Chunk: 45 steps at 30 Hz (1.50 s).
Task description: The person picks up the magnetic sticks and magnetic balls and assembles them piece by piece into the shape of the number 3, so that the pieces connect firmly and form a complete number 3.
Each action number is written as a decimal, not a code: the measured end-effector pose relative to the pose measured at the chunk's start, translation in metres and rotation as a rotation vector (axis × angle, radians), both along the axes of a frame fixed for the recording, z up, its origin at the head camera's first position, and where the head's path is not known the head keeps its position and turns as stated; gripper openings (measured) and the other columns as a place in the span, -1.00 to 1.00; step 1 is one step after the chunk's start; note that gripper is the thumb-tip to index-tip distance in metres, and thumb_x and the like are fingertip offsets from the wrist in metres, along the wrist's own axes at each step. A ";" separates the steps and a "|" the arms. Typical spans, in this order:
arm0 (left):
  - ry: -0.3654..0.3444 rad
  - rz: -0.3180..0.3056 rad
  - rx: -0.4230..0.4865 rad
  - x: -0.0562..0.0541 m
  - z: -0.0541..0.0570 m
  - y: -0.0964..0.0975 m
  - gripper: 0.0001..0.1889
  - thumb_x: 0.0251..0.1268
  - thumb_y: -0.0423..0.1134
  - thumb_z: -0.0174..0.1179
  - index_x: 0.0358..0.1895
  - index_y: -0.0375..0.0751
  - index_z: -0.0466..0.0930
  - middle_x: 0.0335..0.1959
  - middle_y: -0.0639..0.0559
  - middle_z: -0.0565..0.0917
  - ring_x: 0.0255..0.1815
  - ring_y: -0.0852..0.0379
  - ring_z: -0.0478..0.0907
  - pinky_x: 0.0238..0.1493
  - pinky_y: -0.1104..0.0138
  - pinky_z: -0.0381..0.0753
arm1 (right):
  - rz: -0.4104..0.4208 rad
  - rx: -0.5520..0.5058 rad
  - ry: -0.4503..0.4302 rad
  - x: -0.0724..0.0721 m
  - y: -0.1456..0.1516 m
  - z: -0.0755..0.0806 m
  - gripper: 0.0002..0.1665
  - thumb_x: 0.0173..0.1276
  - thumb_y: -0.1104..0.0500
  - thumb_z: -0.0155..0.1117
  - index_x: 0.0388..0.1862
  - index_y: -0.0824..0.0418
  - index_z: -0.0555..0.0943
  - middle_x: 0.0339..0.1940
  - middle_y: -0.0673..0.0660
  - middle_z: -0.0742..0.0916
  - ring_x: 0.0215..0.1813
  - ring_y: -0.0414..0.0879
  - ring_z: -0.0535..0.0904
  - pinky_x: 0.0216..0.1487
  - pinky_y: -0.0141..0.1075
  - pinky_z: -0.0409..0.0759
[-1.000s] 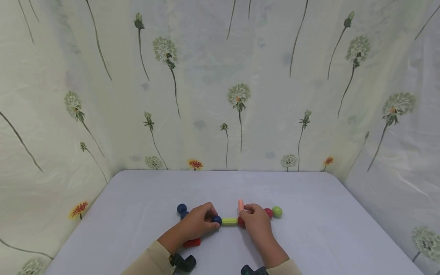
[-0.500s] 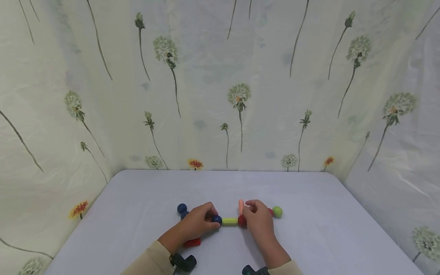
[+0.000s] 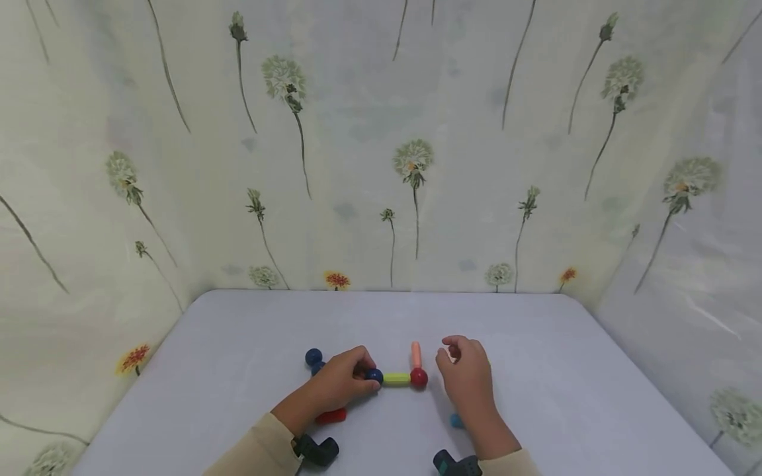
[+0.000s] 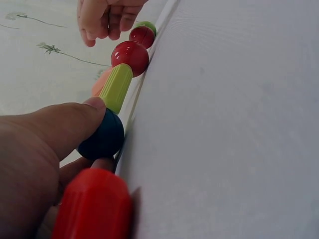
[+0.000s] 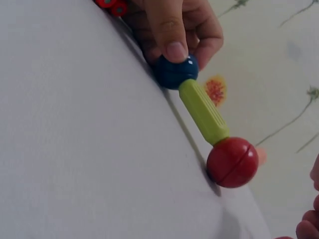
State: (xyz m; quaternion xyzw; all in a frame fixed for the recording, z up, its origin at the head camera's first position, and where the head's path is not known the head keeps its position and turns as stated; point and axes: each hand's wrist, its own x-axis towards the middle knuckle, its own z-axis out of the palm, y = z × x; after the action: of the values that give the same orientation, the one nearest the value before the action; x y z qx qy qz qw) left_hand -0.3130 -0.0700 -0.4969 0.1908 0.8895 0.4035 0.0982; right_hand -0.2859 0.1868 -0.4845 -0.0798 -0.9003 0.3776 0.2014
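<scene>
My left hand (image 3: 339, 380) pinches a dark blue ball (image 3: 374, 375) between thumb and fingers. From that ball a yellow-green rod (image 3: 396, 379) runs right to a red ball (image 3: 419, 377). A peach rod (image 3: 416, 356) points away from the red ball towards the back. Right of this joined piece, apart from it, my right hand (image 3: 470, 373) hovers with loosely bent fingers and nothing visible in them. The right wrist view shows the left thumb on the blue ball (image 5: 175, 74).
Two more blue balls (image 3: 313, 357) lie beyond the left hand. A red rod (image 3: 331, 416) sits near the left wrist, a light blue piece (image 3: 456, 421) by the right one. In the left wrist view, another red ball (image 4: 142, 36) and a green ball (image 4: 147, 26) show farther off.
My right hand has let go of the joined piece and moved right, now covering the other red ball and the green ball in the head view. The left hand keeps its hold.
</scene>
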 end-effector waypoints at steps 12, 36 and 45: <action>0.001 -0.004 -0.022 0.000 0.002 0.003 -0.70 0.28 -0.04 0.50 -0.08 0.14 0.55 -0.26 0.22 0.63 -0.19 0.18 0.54 -0.14 0.28 0.55 | -0.037 0.059 -0.144 0.011 0.042 0.001 -0.56 0.50 0.08 0.28 0.26 0.23 0.60 0.08 0.28 0.62 0.12 0.14 0.54 0.24 0.10 0.62; -0.008 0.002 -0.017 0.001 0.003 -0.002 -0.69 0.28 -0.05 0.50 -0.05 0.13 0.55 -0.25 0.21 0.63 -0.17 0.17 0.54 -0.10 0.26 0.56 | 0.062 -0.009 -0.279 0.003 0.082 -0.018 -0.27 0.51 0.16 0.21 0.60 0.24 0.29 0.46 0.42 0.45 0.51 0.35 0.37 0.44 0.22 0.41; -0.019 0.011 -0.020 0.001 0.003 -0.003 -0.69 0.29 -0.04 0.50 -0.04 0.14 0.55 -0.24 0.21 0.63 -0.17 0.17 0.55 -0.10 0.28 0.57 | 0.063 0.017 -0.284 0.001 0.080 -0.020 -0.34 0.54 0.15 0.20 0.55 0.28 0.35 0.46 0.41 0.47 0.53 0.34 0.38 0.43 0.19 0.43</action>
State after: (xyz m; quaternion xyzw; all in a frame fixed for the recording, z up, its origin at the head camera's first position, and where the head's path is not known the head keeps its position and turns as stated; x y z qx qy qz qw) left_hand -0.3123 -0.0726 -0.4941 0.1809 0.8935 0.3971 0.1061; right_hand -0.2848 0.2668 -0.5046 -0.1023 -0.9250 0.3609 0.0609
